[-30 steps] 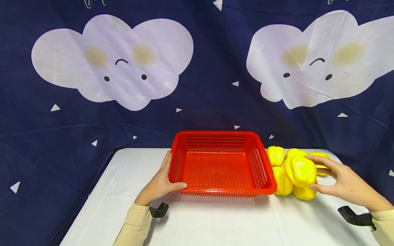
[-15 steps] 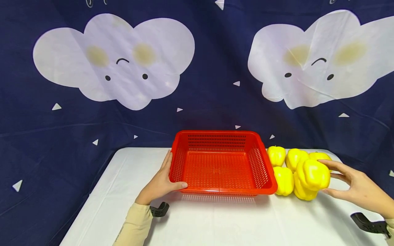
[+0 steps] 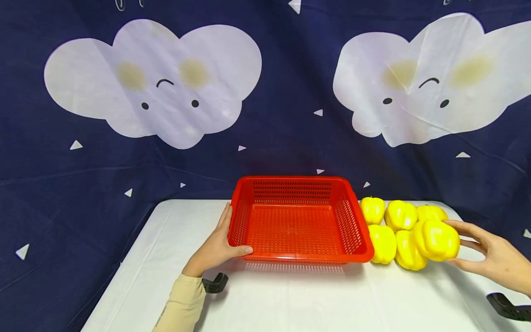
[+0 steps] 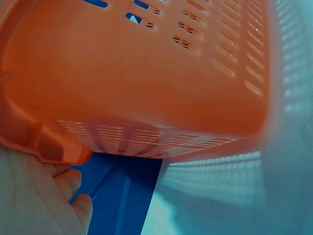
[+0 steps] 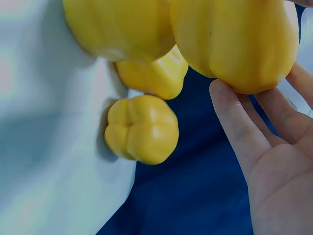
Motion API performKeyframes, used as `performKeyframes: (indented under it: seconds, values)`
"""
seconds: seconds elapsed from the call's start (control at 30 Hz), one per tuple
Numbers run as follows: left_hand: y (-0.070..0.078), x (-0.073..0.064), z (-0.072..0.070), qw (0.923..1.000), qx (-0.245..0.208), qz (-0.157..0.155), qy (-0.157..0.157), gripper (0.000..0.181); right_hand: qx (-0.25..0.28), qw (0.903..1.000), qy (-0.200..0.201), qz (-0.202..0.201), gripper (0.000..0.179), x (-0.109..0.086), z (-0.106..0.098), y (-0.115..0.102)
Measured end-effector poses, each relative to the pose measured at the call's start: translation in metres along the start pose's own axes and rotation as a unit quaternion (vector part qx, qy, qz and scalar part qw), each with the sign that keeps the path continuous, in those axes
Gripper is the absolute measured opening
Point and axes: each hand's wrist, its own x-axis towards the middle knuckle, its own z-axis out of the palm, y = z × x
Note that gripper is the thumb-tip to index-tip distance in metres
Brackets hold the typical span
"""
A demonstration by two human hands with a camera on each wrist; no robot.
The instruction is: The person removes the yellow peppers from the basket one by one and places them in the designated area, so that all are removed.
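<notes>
A red plastic basket [image 3: 290,256] with slotted walls stands on the white table. My left hand [image 3: 215,249] holds its near left corner, the thumb over the front rim and the fingers along the outer left side. In the left wrist view, fingertips show beside the basket's rim [image 4: 63,152]. On the right, my right hand [image 3: 491,253] grips a yellow bell pepper [image 3: 437,240] between thumb and fingers. The held pepper overlaps a yellow bell pepper [image 3: 408,251] in the front row. In the right wrist view, the held pepper [image 5: 239,44] covers part of the fingers.
Several more yellow bell peppers [image 3: 382,244] sit in two rows right of the basket, the nearest ones close to its wall. White cloth covers the table [image 3: 290,299]. A dark blue curtain [image 3: 286,115] with printed clouds hangs directly behind.
My right hand has moved right and slightly toward me with the yellow bell pepper, uncovering more of the front-row pepper behind it. My left hand and the basket look unmoved.
</notes>
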Motion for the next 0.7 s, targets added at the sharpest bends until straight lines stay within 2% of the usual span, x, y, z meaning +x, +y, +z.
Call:
performKeyframes:
  seconds: [0.13, 0.37, 0.7]
  values:
    - [-0.001, 0.0, 0.001, 1.0, -0.003, 0.003, -0.001, 0.128, -0.009, 0.9997, -0.001, 0.022, 0.092, -0.005, 0.001, 0.007]
    - [-0.001, 0.001, 0.001, 0.9999, 0.0, 0.014, 0.005, 0.126, -0.004, 0.9999, 0.007, 0.014, 0.095, -0.008, -0.001, 0.018]
    - [0.0, 0.0, 0.0, 0.9999, 0.01, 0.012, 0.004, 0.128, 0.007, 0.9996, 0.014, 0.023, 0.096, -0.016, 0.002, 0.033]
